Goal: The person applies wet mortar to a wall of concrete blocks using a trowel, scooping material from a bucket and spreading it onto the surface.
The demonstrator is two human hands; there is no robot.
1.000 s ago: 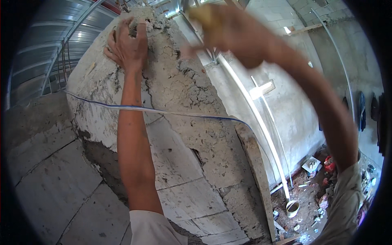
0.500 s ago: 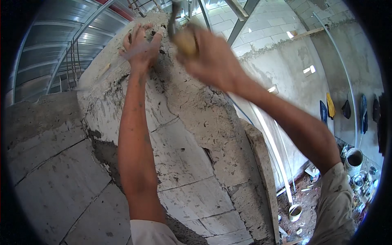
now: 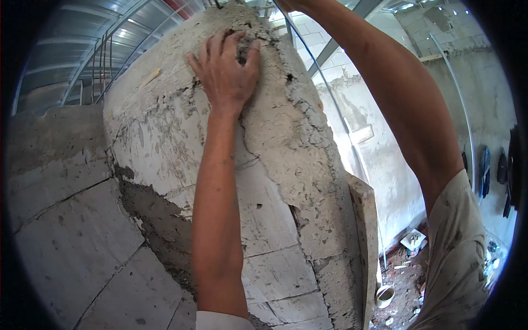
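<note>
My left hand [image 3: 230,77] is pressed on the rough mortar [image 3: 297,159] near the top of a block wall [image 3: 269,220]. Its fingers are spread and slightly bent, with the thumb beside a dark hollow. At the top edge of the picture, a sliver of my right hand [image 3: 294,4] shows where the raised forearm ends. The frame cuts off its fingers and anything they hold. Grey mortar, cracked and crumbly, coats the wall's upper part and right side, and pale block faces show below.
A wooden board [image 3: 363,247] stands along the wall's right edge. Metal struts [image 3: 324,60] and a thin pole rise behind. Far below on the debris-strewn floor is a bucket [image 3: 385,297]. Clothes [image 3: 484,171] hang at right. Corrugated metal roofing [image 3: 71,55] spans the upper left.
My right hand, which gripped a tool with a yellowish handle and dark metal part, has moved up, nearly out of the picture. My left hand remains on the mortar while the view has shifted.
</note>
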